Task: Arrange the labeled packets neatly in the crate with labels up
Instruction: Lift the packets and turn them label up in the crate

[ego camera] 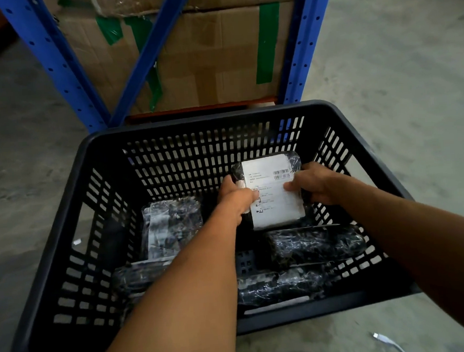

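A dark slotted plastic crate (105, 140) stands on the floor below me. Both hands hold one black packet (274, 189) with its white label facing up, near the crate's far right corner. My left hand (236, 196) grips its left edge and my right hand (318, 183) grips its right edge. Another packet (174, 226) lies at the left of the crate, wrapped in shiny film. Two black packets lie at the right: one (315, 245) just below the held packet, one (279, 285) nearer me. A further packet (135, 278) is partly hidden under my left forearm.
A blue steel rack (52, 59) stands right behind the crate, holding big cardboard boxes (203, 59) with green tape. Grey concrete floor surrounds the crate. A white cable (388, 342) lies on the floor at the lower right.
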### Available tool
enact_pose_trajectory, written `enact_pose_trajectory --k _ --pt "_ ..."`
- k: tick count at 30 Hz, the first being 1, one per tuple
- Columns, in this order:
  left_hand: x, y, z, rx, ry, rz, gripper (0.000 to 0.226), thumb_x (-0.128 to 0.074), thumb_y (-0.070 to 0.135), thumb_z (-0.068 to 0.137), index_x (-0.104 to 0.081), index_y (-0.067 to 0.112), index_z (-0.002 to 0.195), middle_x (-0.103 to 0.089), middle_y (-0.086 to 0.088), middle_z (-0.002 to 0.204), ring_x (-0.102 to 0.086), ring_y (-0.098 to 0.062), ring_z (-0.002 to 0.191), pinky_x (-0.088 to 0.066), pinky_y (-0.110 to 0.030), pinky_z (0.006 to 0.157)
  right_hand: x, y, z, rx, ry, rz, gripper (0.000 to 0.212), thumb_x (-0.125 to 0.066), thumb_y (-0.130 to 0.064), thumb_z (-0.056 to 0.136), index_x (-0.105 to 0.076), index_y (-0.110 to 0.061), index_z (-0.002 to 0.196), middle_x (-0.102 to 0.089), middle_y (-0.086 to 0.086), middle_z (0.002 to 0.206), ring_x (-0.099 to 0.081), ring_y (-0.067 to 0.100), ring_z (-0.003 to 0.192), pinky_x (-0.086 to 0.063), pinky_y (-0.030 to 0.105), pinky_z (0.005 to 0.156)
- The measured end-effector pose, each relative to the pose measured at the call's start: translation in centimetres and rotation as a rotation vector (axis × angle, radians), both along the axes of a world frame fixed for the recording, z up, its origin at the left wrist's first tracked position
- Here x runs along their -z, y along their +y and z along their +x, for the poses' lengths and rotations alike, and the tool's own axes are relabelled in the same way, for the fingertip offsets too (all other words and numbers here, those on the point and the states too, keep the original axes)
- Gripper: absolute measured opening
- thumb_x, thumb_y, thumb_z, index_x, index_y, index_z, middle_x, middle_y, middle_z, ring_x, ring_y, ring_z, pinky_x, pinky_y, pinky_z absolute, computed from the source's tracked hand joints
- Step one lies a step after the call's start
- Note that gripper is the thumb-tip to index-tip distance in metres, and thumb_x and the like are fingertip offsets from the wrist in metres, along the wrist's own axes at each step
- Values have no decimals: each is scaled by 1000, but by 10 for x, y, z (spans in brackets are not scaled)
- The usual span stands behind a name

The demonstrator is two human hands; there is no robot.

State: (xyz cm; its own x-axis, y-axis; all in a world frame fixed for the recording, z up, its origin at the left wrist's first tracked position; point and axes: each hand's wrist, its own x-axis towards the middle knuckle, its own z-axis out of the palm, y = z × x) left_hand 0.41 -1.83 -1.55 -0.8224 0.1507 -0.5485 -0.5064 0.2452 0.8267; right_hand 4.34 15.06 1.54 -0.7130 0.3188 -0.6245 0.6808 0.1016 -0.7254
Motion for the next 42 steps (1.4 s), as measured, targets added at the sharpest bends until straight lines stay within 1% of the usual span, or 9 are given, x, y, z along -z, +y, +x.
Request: enact_pose_trajectory --k 4,7,13,26,31,35,37,39,42 --pt "20 8 7 80 -39 -86 67 -72 4 83 -43 16 143 -57 -8 140 -55 -26 124 -49 -43 100 12 -1 3 -125 -105 73 47 -80 -4 73 -62 -1 116 -67 16 122 -62 35 113 -46 53 103" --pt "23 12 -2 202 -39 -205 54 -76 5 80 -54 15 128 -65 -6 125 -62 -26 112 -54 -37 81 21 -1 1 -167 -140 166 45 -84 -6 70 -62 -2 109 -67 17 120 -62 34 111 -49 50 101" --pt "35 17 -5 268 -12 -432 60 -82 9 75 -53 11 127 -63 -7 126 -58 -27 118 -49 -41 102 36 -4 -9 -234 -197 302 43 -81 -13 74 -60 -4 111 -64 17 122 -61 32 112 -50 43 99" --pt "47 27 -12 208 -68 -530 57 -81 12 78 -52 7 126 -59 -9 126 -57 -25 116 -46 -24 88 53 0 -18 -445 -248 499 54 -75 -33 82 -56 -7 125 -56 13 134 -52 30 124 -43 36 101" --pt "38 27 1 255 25 -632 50 -77 19 83 -57 1 124 -63 -13 127 -62 -28 115 -49 -25 88 39 -2 -6 -507 -314 594 56 -74 -40 81 -58 -7 123 -62 12 126 -58 28 115 -48 35 96" --pt "23 22 14 402 -81 -642 59 -74 19 86 -51 1 137 -58 -13 136 -60 -28 119 -49 -25 91 13 -3 6 -627 -422 615 47 -71 -24 86 -57 -5 127 -64 10 115 -61 26 96 -49 38 93" --pt "10 16 20 505 -162 -611 59 -69 19 89 -46 0 141 -53 -17 139 -59 -32 119 -51 -35 98 1 -6 14 -713 -462 695 44 -68 -26 90 -58 -3 126 -64 10 115 -55 23 85 -49 38 91" --pt "-7 12 25 579 -313 -545 62 -63 22 94 -36 -1 146 -48 -22 142 -61 -39 116 -53 -47 97 -6 -10 21 -805 -504 748 37 -63 -25 93 -62 -2 122 -63 11 125 -55 23 88 -50 37 91" --pt "-23 10 30 629 -451 -452 66 -62 27 95 -31 -1 146 -49 -21 142 -59 -41 119 -56 -50 90 -10 -18 28 -891 -541 799 37 -57 -29 95 -62 -6 123 -62 11 130 -60 25 98 -47 35 90"
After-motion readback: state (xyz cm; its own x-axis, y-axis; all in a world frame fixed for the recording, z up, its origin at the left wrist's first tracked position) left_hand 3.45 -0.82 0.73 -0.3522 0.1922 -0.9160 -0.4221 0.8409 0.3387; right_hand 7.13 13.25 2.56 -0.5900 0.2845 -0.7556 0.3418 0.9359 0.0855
